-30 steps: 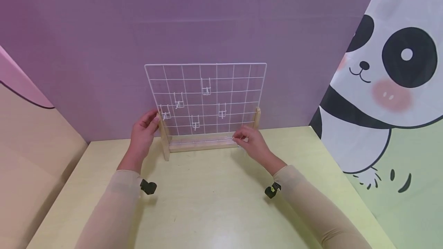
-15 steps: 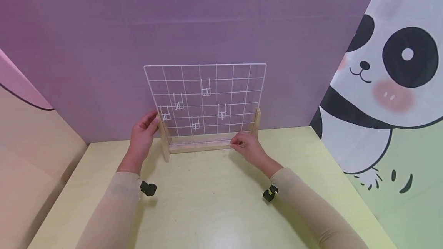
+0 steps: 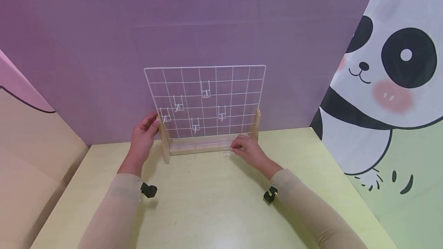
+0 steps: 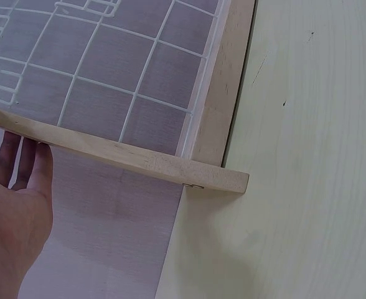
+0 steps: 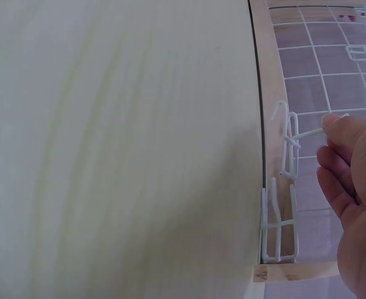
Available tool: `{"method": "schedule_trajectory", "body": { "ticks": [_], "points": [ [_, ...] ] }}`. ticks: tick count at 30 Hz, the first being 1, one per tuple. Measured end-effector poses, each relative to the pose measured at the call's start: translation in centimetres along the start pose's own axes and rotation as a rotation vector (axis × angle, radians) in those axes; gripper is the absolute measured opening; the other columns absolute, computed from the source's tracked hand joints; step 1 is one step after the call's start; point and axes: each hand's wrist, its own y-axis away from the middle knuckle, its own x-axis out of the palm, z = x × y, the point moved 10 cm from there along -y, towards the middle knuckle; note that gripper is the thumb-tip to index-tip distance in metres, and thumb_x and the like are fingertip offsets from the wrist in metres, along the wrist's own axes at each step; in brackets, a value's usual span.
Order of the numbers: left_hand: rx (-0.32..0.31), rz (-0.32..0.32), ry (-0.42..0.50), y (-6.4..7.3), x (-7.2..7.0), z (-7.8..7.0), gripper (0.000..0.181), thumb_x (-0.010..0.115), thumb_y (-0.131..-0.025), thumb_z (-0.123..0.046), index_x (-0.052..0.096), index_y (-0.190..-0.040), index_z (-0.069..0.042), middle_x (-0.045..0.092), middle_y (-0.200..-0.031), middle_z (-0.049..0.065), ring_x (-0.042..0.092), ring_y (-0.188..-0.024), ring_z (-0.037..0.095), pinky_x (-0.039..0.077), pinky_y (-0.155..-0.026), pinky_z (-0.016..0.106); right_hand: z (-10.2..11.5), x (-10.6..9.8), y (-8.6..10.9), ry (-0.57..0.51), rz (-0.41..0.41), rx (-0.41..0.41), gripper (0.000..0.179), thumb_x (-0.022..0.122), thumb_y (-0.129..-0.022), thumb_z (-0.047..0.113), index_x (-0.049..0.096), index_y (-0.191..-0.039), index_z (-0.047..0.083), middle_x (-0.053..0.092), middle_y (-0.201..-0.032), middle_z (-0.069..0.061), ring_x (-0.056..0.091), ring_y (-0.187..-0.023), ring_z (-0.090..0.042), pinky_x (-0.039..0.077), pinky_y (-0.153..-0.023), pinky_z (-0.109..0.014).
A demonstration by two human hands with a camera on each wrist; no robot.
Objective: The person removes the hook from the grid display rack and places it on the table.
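My left hand [image 3: 142, 135] grips the left wooden post [image 3: 164, 141] of a stand, thumb in front and fingers behind, as the left wrist view [image 4: 117, 151] also shows. The stand carries a white wire grid panel [image 3: 225, 87] upright. Between thumb and index finger, my right hand [image 3: 250, 151] pinches the stem of a white wire hook [image 5: 290, 144], low in front of the grid's right part. In the right wrist view a second wire hook [image 5: 278, 227] is by the stand's wooden base bar [image 5: 271, 81]; whether it touches it I cannot tell.
Several white wire hooks hang on the grid, among them an upper one [image 3: 205, 90] and a lower right one [image 3: 222, 114]. A pale wooden table [image 3: 207, 195] lies in front. Behind stands a purple backdrop [image 3: 207, 18]; a panda print [image 3: 391, 68] is at right.
My right hand has moved slightly left and down along the grid's bottom, still pinching the hook. My left hand stays on the post. The whole head view has shifted a little.
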Motion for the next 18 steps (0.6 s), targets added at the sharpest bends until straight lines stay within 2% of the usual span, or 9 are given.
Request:
{"method": "schedule_trajectory", "body": {
  "ticks": [7, 11, 14, 18],
  "points": [
    [-0.002, -0.002, -0.012, 0.02, 0.01, 0.04, 0.051, 0.055, -0.118, -0.023, 0.049, -0.165, -0.004, 0.049, -0.167, 0.019, 0.05, -0.151, 0.022, 0.044, -0.124, 0.032, -0.25, 0.25, 0.15, 0.043, 0.01, -0.014, 0.01, 0.084, -0.096, -0.002, 0.08, -0.096, 0.007, 0.073, -0.097, 0.0, 0.068, -0.094, -0.018, 0.063, -0.086, -0.028],
    [-0.002, -0.006, -0.018, 0.01, 0.03, -0.02, 0.05, 0.055, -0.118, -0.023, 0.049, -0.165, -0.005, 0.05, -0.167, 0.017, 0.05, -0.151, 0.022, 0.044, -0.124, 0.032, -0.23, 0.39, 0.2, 0.053, 0.005, -0.048, 0.01, 0.086, -0.095, 0.0, 0.081, -0.095, 0.009, 0.073, -0.096, 0.001, 0.067, -0.094, -0.018, 0.061, -0.084, -0.028],
    [-0.004, -0.005, -0.016, 0.04, 0.1, -0.11, 0.05, 0.054, -0.119, -0.022, 0.049, -0.165, -0.004, 0.05, -0.167, 0.017, 0.051, -0.15, 0.021, 0.043, -0.124, 0.034, -0.16, 0.57, 0.19, 0.054, 0.018, -0.071, 0.01, 0.086, -0.095, 0.001, 0.081, -0.095, 0.009, 0.073, -0.095, 0.002, 0.067, -0.093, -0.017, 0.061, -0.083, -0.028],
    [0.001, -0.001, -0.014, 0.05, 0.15, -0.24, 0.05, 0.054, -0.119, -0.021, 0.049, -0.164, -0.002, 0.051, -0.166, 0.019, 0.051, -0.149, 0.02, 0.042, -0.126, 0.036, -0.2, 0.8, 0.04, 0.087, 0.053, -0.061, 0.008, 0.086, -0.096, 0.003, 0.082, -0.097, 0.01, 0.073, -0.095, 0.003, 0.067, -0.092, -0.015, 0.061, -0.084, -0.027]
  ]
}}
